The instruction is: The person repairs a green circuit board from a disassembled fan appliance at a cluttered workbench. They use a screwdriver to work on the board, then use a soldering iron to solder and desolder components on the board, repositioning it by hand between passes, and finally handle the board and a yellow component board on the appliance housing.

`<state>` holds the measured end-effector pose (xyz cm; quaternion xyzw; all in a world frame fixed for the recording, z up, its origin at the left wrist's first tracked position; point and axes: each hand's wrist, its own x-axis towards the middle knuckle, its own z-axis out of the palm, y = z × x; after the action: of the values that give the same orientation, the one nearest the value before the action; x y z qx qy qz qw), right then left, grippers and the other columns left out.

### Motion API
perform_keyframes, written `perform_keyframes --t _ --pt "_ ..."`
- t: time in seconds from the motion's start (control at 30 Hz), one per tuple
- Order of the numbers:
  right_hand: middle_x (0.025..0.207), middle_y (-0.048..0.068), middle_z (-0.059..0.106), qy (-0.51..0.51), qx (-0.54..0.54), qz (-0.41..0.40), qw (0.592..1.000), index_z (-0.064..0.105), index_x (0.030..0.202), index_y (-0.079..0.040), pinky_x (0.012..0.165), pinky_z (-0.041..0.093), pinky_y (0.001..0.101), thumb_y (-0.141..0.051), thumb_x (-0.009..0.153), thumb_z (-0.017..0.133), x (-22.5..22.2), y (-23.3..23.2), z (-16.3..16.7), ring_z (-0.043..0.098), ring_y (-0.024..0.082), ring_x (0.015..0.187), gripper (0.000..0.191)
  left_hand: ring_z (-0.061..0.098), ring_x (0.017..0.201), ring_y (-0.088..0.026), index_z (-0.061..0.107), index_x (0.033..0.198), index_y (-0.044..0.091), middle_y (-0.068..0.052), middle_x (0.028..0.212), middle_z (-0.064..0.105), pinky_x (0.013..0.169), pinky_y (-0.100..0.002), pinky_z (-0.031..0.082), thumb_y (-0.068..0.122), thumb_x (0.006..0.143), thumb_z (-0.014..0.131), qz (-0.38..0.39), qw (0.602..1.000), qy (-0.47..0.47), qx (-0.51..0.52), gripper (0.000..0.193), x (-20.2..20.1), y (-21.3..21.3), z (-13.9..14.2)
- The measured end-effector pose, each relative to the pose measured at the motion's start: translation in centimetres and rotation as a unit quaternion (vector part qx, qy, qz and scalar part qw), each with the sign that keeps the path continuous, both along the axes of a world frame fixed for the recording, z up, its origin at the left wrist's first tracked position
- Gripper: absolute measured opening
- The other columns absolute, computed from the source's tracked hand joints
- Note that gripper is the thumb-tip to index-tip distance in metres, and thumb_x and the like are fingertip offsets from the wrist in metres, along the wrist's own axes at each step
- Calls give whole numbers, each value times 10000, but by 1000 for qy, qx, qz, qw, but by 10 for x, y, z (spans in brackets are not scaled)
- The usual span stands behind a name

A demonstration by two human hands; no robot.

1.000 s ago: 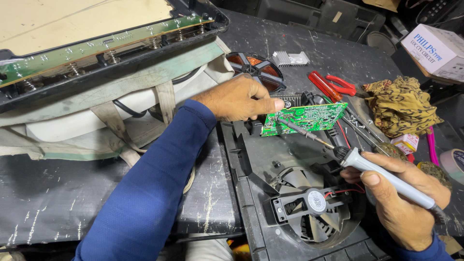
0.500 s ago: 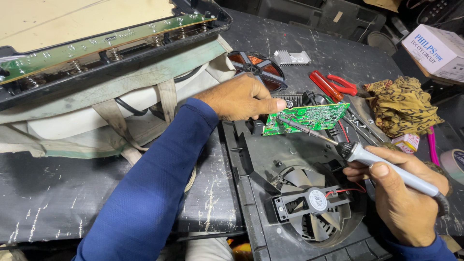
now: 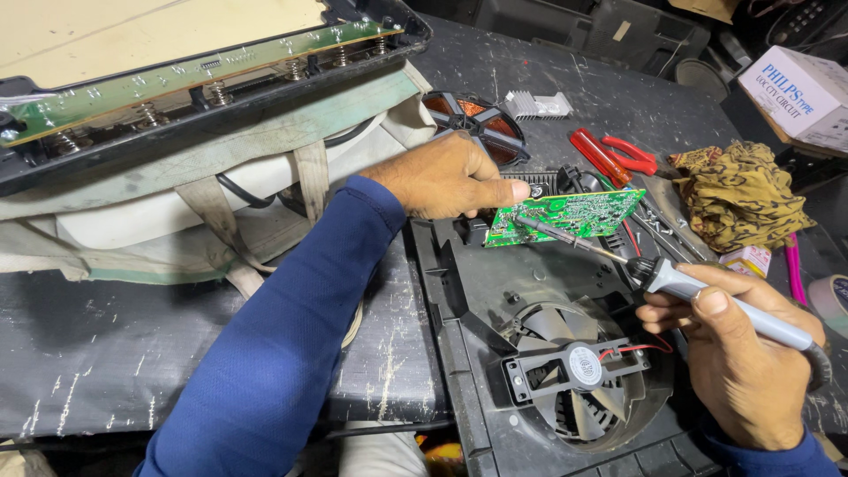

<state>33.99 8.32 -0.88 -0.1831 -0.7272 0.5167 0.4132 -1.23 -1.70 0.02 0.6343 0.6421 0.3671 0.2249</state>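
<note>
My left hand (image 3: 446, 179) pinches the left edge of a green circuit board (image 3: 579, 214) and holds it tilted above a black plastic appliance base (image 3: 477, 291). My right hand (image 3: 746, 353) grips a grey soldering iron (image 3: 707, 296) by its handle. The iron's thin metal tip rests on the left part of the board, close to my left thumb. A black cooling fan (image 3: 579, 371) with red wires sits in the base just below the iron.
A copper coil disc (image 3: 477, 124) and a small finned heatsink (image 3: 539, 106) lie behind the board. Red-handled pliers (image 3: 618, 155), a patterned rag (image 3: 742, 194), a white box (image 3: 799, 93) and a tape roll (image 3: 830, 300) sit to the right. An opened appliance lid on a cloth bag (image 3: 177, 203) fills the left.
The soldering iron's tip has slid left along the board toward my left thumb. My right hand shifted slightly up and left with it. My left hand has kept the board still.
</note>
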Motion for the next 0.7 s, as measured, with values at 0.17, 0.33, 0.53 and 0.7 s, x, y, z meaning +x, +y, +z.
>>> perform_keyframes --t 0.17,0.33,0.53,0.7 --pt "1039 270 697 -1 -33 -3 999 611 1218 155 829 600 451 -147 1080 613 1 1 -1 715 340 898 331 651 613 -123 793 827 33 -49 654 701 582 -324 545 661 878 608 -2 1000 14 -4 657 0 0 0" --pt "1012 257 691 13 -45 9 999 617 1213 155 838 591 442 -204 1108 626 2 3 0 704 319 865 374 651 616 -113 797 835 38 -44 658 708 580 -322 544 655 876 612 8 1000 -2 -4 645 0 0 -1" --pt "1029 250 691 9 -56 3 998 602 1268 120 833 586 435 -228 1087 625 -1 5 -2 701 320 910 393 655 606 -109 800 848 61 -34 647 709 582 -314 547 647 875 610 -12 1000 4 10 616 0 2 -1" --pt "1011 257 686 17 -62 5 998 615 1233 131 836 580 435 -226 1108 619 0 6 -1 697 324 910 378 641 597 -118 778 771 32 -42 633 687 577 -328 543 652 890 609 -5 1000 21 -2 654 -1 2 -1"
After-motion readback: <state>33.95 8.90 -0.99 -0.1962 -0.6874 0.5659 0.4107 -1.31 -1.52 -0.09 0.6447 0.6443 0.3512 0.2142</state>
